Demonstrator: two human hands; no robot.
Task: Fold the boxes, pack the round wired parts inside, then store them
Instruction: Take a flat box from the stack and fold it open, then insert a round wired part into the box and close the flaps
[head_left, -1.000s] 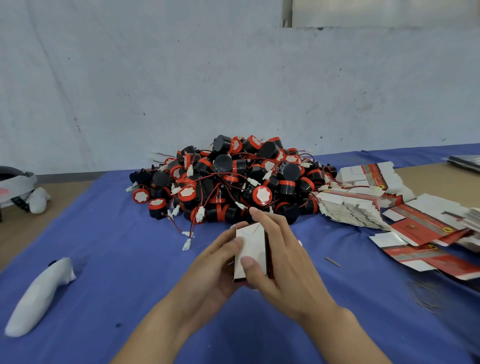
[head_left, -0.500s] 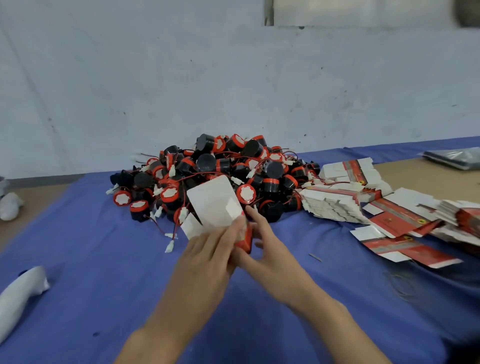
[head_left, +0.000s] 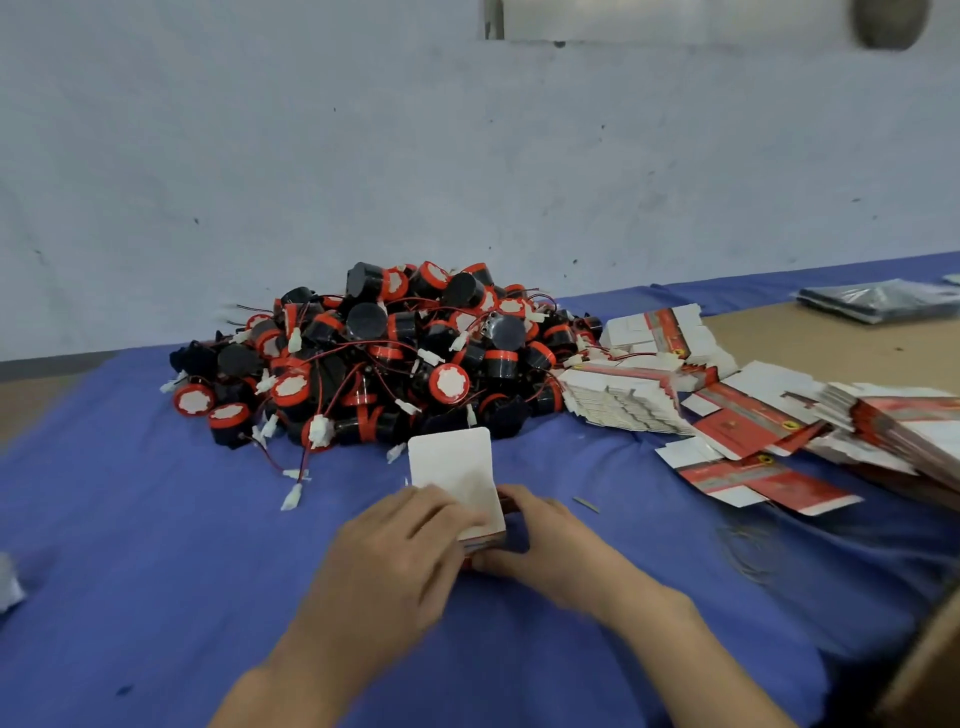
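Note:
A small red and white cardboard box (head_left: 457, 478) sits on the blue cloth (head_left: 156, 545) in front of me, its white flap standing up. My left hand (head_left: 400, 561) holds its left side with fingers curled against the flap. My right hand (head_left: 540, 545) grips its right and lower side. Behind the box lies a big pile of round black and red wired parts (head_left: 384, 353) with white connectors.
Flat unfolded red and white boxes (head_left: 737, 415) are stacked and scattered at the right. A dark flat packet (head_left: 878, 301) lies on the bare wooden table far right. A brown cardboard edge (head_left: 930, 665) shows at the lower right. A white object (head_left: 8, 582) sits at the left edge.
The box has come down from in front of the pile to the cloth near me, its flap now upright. Both hands moved down with it. The camera view shifted slightly.

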